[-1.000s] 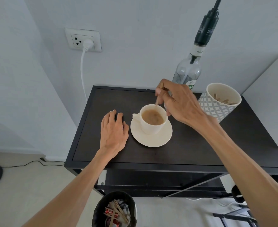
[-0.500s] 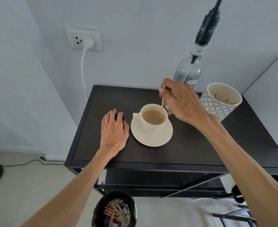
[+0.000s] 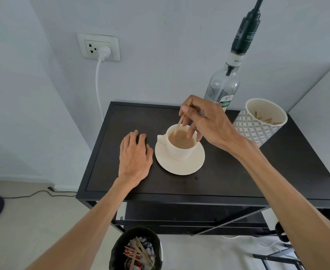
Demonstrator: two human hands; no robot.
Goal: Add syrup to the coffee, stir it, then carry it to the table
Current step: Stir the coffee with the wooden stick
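A cream cup of milky coffee stands on a cream saucer on the black side table. My right hand hovers over the cup and pinches a thin wooden stir stick, whose lower end dips into the coffee at the cup's left side. My left hand lies flat on the table just left of the saucer, fingers apart, holding nothing. Behind my right hand stands a clear syrup bottle with a tall black pump.
A patterned white pot of wooden sticks stands right of the cup. A black bin with used sticks and rubbish sits on the floor in front of the table. A white appliance stands at right; a wall socket with a white plug is at upper left.
My right hand has swept the stir stick around in the cup, from the back rim to the right and now to the left side. My left hand and the cup have stayed put.
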